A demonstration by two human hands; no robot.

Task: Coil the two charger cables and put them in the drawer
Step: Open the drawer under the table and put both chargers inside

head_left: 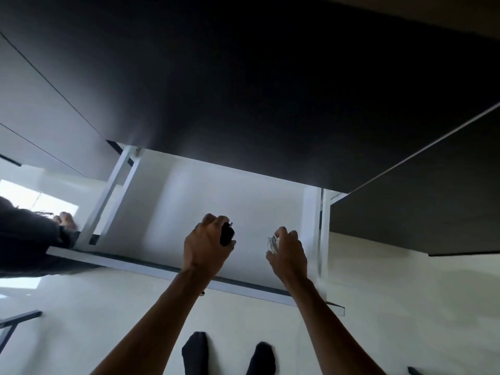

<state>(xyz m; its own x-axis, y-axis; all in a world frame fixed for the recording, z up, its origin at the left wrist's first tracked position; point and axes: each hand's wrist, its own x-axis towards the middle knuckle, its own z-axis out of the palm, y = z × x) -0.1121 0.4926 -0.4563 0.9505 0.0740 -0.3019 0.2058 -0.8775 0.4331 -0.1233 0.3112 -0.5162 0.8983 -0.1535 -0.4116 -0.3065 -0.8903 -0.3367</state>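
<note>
Open drawer (189,190) beneath a dark tabletop (243,90), viewed from above. Both forearms reach forward over the drawer's front edge, wrists roughly level, backs of the hands toward the camera. Left hand (205,244) – fingers curled tightly round a coiled black cable (226,234), which protrudes at the thumb side. Right hand (288,253) – fingers curled round a coiled white cable (272,243), its loops showing beside the thumb. Both cables are held above the drawer's white floor, the white one nearer the right wall; whether either touches the floor cannot be told. The hands are apart, side by side. Below, two feet in black socks (195,350) stand on a pale floor (392,293).
</note>
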